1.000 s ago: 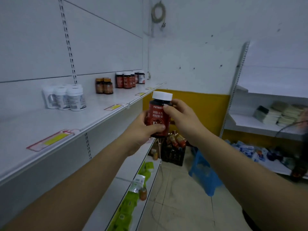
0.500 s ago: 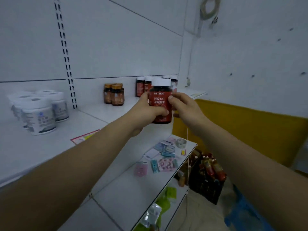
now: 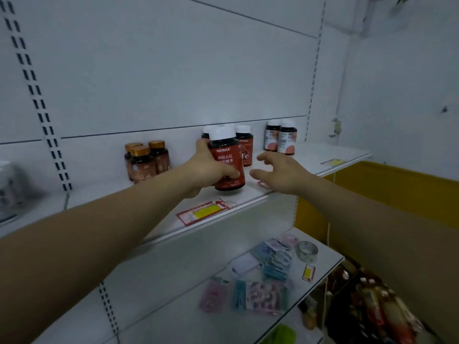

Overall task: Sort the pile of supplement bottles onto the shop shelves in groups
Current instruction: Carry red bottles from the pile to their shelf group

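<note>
Head view: at centre frame my left hand [image 3: 207,171] is gripping a red-labelled bottle [image 3: 227,161], fingers wrapped round its smooth round body, white cap on top. I am holding it upright at the front of the white shelf [image 3: 310,157]; I cannot tell whether it is touching down. My right hand [image 3: 279,171] is released, fingers spread, just right of the bottle. I should be setting it down flat, label outward, without nudging the matching bottles [image 3: 244,148] behind. Glossy amber bottles [image 3: 146,161] with gold caps are standing left of centre.

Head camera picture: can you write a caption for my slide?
Left hand holds a red bottle at the shelf, before similar bottles; right hand open beside it.
</note>
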`<state>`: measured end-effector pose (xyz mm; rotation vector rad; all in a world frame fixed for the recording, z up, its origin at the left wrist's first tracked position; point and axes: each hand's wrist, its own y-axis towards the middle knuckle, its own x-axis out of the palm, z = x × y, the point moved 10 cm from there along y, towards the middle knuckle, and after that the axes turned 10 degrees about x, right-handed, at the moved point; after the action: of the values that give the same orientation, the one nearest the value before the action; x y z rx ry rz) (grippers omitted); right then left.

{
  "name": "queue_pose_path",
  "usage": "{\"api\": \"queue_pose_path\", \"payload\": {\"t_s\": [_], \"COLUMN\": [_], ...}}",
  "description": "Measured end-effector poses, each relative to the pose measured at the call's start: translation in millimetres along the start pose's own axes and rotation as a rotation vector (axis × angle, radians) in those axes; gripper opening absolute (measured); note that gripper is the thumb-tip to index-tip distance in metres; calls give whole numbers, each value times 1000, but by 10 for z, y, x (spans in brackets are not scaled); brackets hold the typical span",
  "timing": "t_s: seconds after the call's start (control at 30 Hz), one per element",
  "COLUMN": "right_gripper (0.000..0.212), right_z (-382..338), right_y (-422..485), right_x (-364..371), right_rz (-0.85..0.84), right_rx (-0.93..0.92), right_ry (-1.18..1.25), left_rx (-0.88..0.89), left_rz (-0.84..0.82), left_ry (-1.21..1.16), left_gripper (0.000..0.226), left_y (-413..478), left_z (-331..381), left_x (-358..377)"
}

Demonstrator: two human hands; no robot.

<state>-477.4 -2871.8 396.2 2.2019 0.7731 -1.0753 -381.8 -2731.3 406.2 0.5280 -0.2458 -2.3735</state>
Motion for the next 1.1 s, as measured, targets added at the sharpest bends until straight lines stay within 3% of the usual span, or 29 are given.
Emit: {"api": "queue_pose_path", "payload": {"t_s": [0.1,0.23,0.53,0.87,1.1], "right_gripper": [66,71,82,87,88], "right_z": [214,462,582,632,635], "right_y": [423,829,1269,1363,1401], "right_x": [72,179,493,644,655], "right_rz": [-79,-206,-438,-410,-405], "right_rx": [2,18,-164,-271,-287], "right_ry": [-162,-248,-366,-385,-357], "left_rx": [63,132,-37,-174,-197], "left_rz": [-12,-18,140,457,519], "left_ry": [67,189,346,378,444], "left_gripper": [107,109,105,90,83], "left_y": [284,510,513,324,418], "left_z": [-26,16,-66,-80,-116], "left_x": [158,331,447,554,582]}}
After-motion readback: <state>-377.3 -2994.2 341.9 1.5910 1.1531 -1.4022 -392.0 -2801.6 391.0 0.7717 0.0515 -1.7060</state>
